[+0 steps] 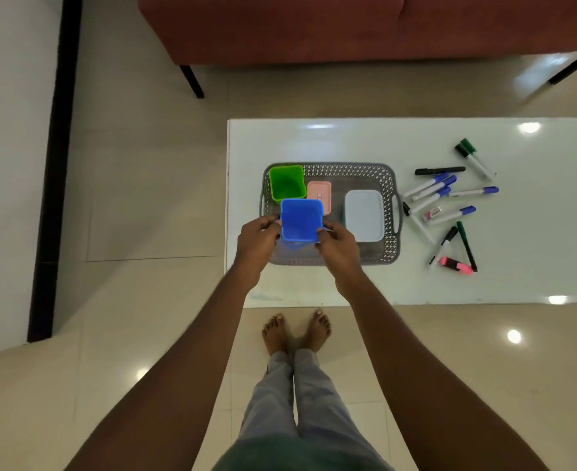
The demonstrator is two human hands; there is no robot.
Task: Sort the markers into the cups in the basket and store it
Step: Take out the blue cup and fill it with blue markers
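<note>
Evidently the step in hand is setting up the cups, not yet sorting. Both hands grasp the blue cup (301, 219): the left hand (258, 232) pinches its left wall and the right hand (338, 241) curls round its right near corner. The cup is upright, mouth up, over the near-left part of the grey basket (365, 257) (whether its base touches the basket floor I cannot tell). The basket lies toward the left edge of the worktop (518, 249). In its far-left corner stands a green cup (287, 181), just beyond the blue one. A pink lidded box (319, 192) sits beside the green cup, and a pale lidded box (364, 214) sits toward the basket's right end.

The markers (446, 198) lie scattered on the worktop to the right of the basket, none in a cup, with a pink highlighter (457, 265) nearest the front edge.

My judgement: the next move calls for seating the blue cup flat beside the green one, letting go, then reaching right for markers and matching them by colour.
</note>
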